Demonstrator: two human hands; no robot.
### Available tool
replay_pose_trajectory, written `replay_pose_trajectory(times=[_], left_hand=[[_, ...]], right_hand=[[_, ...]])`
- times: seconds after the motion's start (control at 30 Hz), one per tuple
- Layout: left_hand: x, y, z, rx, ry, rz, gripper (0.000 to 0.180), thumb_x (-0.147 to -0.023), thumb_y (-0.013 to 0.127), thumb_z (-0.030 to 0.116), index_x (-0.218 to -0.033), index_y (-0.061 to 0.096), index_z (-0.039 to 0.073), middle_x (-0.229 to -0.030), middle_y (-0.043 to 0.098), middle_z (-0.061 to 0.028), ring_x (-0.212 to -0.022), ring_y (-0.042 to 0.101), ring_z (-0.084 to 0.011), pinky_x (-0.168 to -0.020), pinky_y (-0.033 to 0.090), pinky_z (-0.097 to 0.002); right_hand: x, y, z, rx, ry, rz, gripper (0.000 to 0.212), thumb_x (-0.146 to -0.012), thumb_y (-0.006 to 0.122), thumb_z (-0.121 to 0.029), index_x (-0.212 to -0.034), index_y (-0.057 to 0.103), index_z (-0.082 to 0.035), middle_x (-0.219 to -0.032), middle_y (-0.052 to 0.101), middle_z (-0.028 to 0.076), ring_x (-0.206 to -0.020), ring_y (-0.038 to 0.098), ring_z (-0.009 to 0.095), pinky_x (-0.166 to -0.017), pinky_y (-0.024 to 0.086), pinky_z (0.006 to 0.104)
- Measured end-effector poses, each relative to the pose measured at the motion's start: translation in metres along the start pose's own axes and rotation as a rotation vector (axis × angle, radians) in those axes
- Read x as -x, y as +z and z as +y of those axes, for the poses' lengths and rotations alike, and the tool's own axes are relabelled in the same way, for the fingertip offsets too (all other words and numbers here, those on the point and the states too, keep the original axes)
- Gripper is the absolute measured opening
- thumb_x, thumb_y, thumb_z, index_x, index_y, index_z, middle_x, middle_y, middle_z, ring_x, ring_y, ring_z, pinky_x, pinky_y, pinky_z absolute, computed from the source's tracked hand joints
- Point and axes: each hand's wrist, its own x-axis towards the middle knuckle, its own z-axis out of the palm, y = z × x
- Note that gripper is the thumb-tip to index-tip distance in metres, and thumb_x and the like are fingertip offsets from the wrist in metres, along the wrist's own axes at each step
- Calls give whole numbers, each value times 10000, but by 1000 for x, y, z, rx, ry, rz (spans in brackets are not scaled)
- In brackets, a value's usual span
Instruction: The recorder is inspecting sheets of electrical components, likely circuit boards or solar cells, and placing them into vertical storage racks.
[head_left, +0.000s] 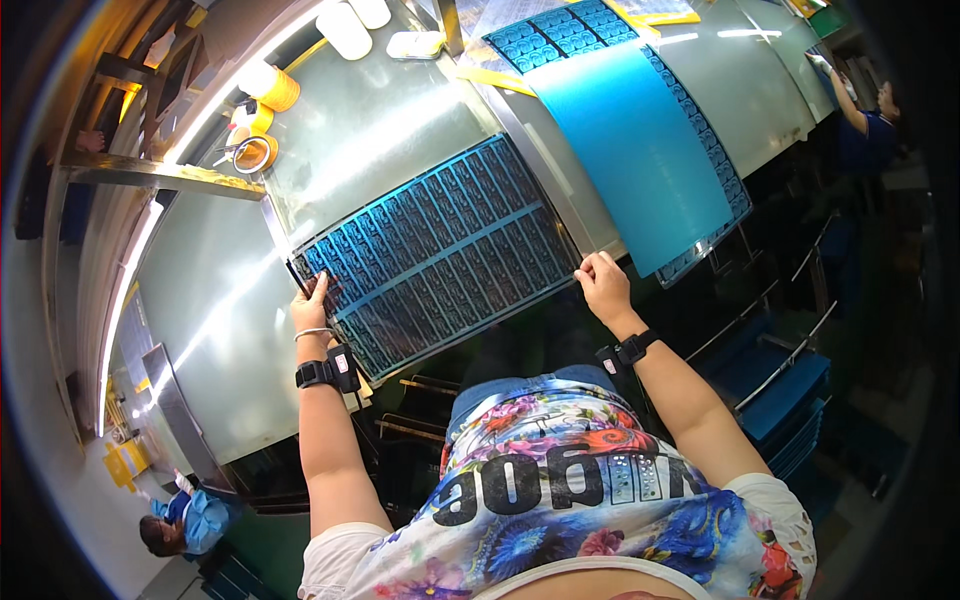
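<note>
A large dark-blue circuit board panel (440,250), patterned with rows of small repeated units, is held slanted in front of me, its far part over the grey worktop and its near edge past the table edge. My left hand (311,300) pinches its left edge, thumb on top. At the near right corner, my right hand (603,285) has its fingertips closed on the panel. Right of it, a plain bright-blue sheet (630,150) covers much of another patterned blue panel (560,35).
Yellow tape rolls (275,88), a brown ring-shaped roll (254,153) and white cylinders (343,30) stand along the worktop's far side, near a lit tube (130,262). A rack of blue panels (780,390) is at lower right. Co-workers are at lower left (190,520) and far right (870,130).
</note>
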Motion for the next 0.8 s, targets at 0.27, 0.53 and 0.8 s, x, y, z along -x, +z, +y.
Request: replay_pose_trajectory(times=[0.27,0.53,0.8], left_hand=[[-9,-12,-16,-32,-37,-2,203,-795,649,179,-921,608,25,-848,640,-65,-723,609,-148,-659,491,-270],[-17,-13,-21,-2,-140,-1,230,-776,672,213,-896,612,27,-829,638,-47,-715,593,-125,-668,479,-273],[-14,-3,-6,-44,-163,9,239,-783,663,204,-909,590,14,-820,636,-68,-657,615,-160,-609,509,-286]], right_hand=[[3,-1,-2,62,-44,-20,137,-724,619,-113,-736,495,-57,-760,510,97,-720,529,307,-620,423,396],[3,1,4,110,-101,-17,138,-725,618,-113,-737,491,-60,-772,503,94,-726,525,306,-619,422,393],[-7,-2,4,54,-34,-33,142,-728,626,-125,-707,518,-35,-697,517,83,-608,531,232,-561,418,337]])
